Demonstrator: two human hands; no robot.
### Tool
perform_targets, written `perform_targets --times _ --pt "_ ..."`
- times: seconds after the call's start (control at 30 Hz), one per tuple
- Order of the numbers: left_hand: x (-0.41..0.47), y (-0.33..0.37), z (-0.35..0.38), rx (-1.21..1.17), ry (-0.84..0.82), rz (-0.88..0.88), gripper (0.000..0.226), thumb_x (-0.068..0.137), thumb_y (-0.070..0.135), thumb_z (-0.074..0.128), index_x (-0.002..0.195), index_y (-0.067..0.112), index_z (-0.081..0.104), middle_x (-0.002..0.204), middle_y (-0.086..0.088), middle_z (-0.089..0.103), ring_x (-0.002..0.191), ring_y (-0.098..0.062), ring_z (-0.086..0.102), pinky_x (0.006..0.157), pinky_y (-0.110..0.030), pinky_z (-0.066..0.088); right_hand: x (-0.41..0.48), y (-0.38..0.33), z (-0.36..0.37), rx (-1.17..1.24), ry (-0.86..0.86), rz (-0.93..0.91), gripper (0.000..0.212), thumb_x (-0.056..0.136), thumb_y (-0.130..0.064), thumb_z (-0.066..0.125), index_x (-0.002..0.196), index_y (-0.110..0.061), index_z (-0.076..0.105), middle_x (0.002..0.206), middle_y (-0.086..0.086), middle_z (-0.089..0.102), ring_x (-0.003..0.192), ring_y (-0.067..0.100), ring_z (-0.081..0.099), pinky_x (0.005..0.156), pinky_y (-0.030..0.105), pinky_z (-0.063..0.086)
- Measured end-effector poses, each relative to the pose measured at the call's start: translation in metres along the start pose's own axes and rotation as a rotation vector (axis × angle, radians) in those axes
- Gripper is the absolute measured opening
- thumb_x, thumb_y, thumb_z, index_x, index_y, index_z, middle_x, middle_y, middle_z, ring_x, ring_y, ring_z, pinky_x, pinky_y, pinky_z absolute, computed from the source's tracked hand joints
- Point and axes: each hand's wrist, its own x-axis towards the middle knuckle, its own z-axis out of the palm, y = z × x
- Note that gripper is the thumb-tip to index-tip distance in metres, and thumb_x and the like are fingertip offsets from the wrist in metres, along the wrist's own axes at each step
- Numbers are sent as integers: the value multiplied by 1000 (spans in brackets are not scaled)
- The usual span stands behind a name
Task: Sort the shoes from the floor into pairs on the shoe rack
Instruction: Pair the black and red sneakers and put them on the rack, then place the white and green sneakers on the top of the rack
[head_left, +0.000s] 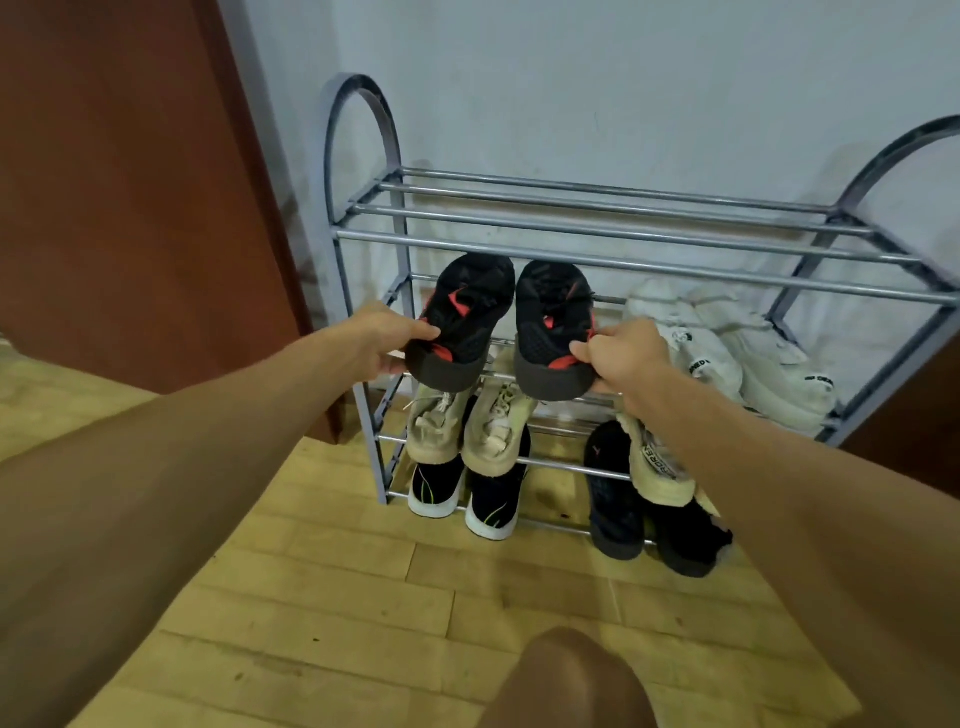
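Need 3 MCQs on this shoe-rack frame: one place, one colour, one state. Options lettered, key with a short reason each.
1. Where do the black-and-red shoes sit?
A. top shelf
B. second shelf, left
C. floor

2. What colour is the pair right of them on that shelf?
A. white
B. blue
C. brown

3. What is the state of the hands?
A. both empty
B. one on each black-and-red shoe
C. both on one shoe

Key:
1 B, they lie under the bare top bars of the shoe rack.
2 A, the white shoes are pale throughout.
3 B, left hand and right hand each grip a heel.
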Motion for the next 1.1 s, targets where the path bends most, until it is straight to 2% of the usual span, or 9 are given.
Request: perform_targets --times 0.23,0.4,0.5,0.6,0.7,0.77,0.87,1.0,1.1 --pt "17 -16 7 9 46 10 33 84 15 70 110 -2 61 107 -15 67 98 -26 66 86 -40 56 5 10 9 -364 -19 -91 37 94 -33 53 106 -1 68 90 14 63 100 33 62 80 37 47" --pt "-16 -13 -7 145 -5 98 17 84 11 69 98 4 64 92 -6 64 78 -15 62 62 -24 53 -25 2 0 -525 -86 -173 33 98 -23 46 122 -8 62 105 15 67 92 26 59 70 31 46" --pt "-54 -15 -22 217 -93 115 22 85 16 69 104 7 64 105 -8 63 90 -19 62 67 -25 52 -60 -7 -2 -546 -120 -228 34 95 -8 46 123 -11 64 122 14 65 110 29 59 89 31 47" --pt "-96 -24 -41 298 -202 153 39 86 21 67 121 7 59 118 -6 59 95 -18 61 64 -20 50 -101 -18 2 -615 -176 -255 35 90 -3 48 121 5 61 128 22 60 116 35 56 101 41 46" --pt "-138 -41 -66 356 -208 203 38 87 24 66 121 10 60 119 -5 61 100 -18 61 82 -28 54 -147 -27 16 -659 -264 -306 33 90 -5 48 117 8 62 126 24 61 117 37 56 101 46 45" --pt "-167 -60 -86 400 -208 199 37 87 25 66 121 12 61 116 -6 63 102 -19 61 88 -33 53 -180 -30 33 -701 -350 -342 32 93 -10 48 115 5 65 124 19 64 110 33 60 97 39 49" --pt "-210 -96 -120 477 -224 193 39 88 26 65 123 10 60 111 -4 64 98 -20 62 74 -25 52 -233 -27 68 -782 -506 -404 31 94 -11 48 115 4 65 107 20 68 79 24 57 76 38 51" --pt "-260 -160 -166 489 -166 124 38 88 27 64 121 7 61 105 -6 63 95 -23 62 73 -27 50 -301 -13 123 -897 -689 -515 29 95 -15 52 117 -7 68 126 9 65 113 24 60 95 30 46" --pt "-293 -218 -194 501 -119 32 37 88 29 63 119 9 62 102 -6 63 90 -19 60 70 -27 47 -343 8 167 -929 -791 -547 28 93 -18 56 117 -10 67 127 7 64 117 24 57 99 31 46"
